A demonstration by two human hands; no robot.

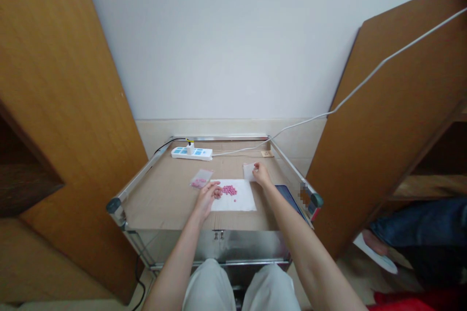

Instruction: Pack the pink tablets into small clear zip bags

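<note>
Pink beads [229,190] lie in a small heap on a white sheet of paper [241,204], with one bead apart from the rest. My left hand [208,196] rests at the left edge of the sheet, its fingers loosely spread and reaching to the heap's left side. At the sheet's upper right, my right hand [261,173] pinches the right side of a small clear plastic bag [248,171]. Another clear bag [202,178], with pink beads inside, lies just beyond my left hand.
A white power strip [191,153] with a plug lies at the back left of the cart top [156,204]; its cable runs right. A dark flat device [290,199] lies by my right forearm. Metal rails [292,167] edge the cart. Another person's leg [423,223] shows at right.
</note>
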